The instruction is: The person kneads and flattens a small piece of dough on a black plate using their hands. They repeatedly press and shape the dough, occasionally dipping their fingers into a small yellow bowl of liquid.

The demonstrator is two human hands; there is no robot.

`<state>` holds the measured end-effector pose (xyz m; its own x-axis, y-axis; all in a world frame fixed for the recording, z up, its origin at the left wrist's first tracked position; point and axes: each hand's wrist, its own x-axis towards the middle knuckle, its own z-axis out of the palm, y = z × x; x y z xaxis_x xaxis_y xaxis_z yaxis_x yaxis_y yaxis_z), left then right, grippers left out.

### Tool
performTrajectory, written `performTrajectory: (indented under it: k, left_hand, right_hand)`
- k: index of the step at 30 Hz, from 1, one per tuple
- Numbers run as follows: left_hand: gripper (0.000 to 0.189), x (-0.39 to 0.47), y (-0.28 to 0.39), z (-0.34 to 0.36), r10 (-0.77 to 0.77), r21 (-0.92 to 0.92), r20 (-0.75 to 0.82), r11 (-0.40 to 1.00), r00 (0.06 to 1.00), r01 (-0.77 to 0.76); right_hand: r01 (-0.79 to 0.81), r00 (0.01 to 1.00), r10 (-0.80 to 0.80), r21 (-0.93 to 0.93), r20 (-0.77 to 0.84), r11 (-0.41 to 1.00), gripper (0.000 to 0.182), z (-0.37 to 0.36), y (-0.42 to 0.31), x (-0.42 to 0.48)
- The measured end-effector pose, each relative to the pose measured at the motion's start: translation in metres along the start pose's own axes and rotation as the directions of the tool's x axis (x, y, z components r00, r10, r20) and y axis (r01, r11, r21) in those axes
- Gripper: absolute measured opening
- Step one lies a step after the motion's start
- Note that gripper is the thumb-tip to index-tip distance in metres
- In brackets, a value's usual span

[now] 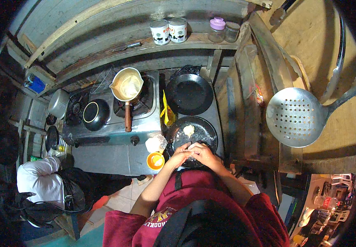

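Note:
My left hand (pixel 181 155) and my right hand (pixel 204 156) meet over the near side of a black frying pan (pixel 178 137). Their fingertips are pressed together around a small pale piece, seemingly dough, mostly hidden by the fingers. A lump of pale dough (pixel 189 131) lies in the pan just beyond my hands, and white specks dot the dark surface around it. To the left of the pan sit an orange cup (pixel 149 161) with something whitish inside and a clear plastic bag (pixel 156 143) of white contents. A yellow packet (pixel 167 115) stands behind them.
A saucepan (pixel 120 81) with pale contents rests on the gas stove (pixel 144 140), its wooden handle towards me. Beside it is an overturned black bowl (pixel 101 116). Another black pan (pixel 189 94) lies farther back. A perforated skimmer (pixel 296 117) hangs at right. A person (pixel 39 182) is at left.

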<state>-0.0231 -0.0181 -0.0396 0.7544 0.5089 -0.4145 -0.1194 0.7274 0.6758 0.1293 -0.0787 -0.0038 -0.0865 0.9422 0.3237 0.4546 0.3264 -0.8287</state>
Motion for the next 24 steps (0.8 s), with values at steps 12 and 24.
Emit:
performTrajectory:
  k: [12,24]
  left_hand:
    - [0.052,0.0,0.002,0.003,0.059,-0.086,-0.13,0.994,0.99,-0.071]
    - [0.065,-0.004,0.013,0.008,0.133,-0.018,-0.215,0.99,0.968,-0.14]
  right_hand:
    - [-0.026,0.996,0.026,0.005,-0.088,1.0,0.014,0.001,0.002,0.0]
    - [-0.11,0.984,0.129,0.145,-0.127,0.983,0.02,0.003,-0.01,0.002]
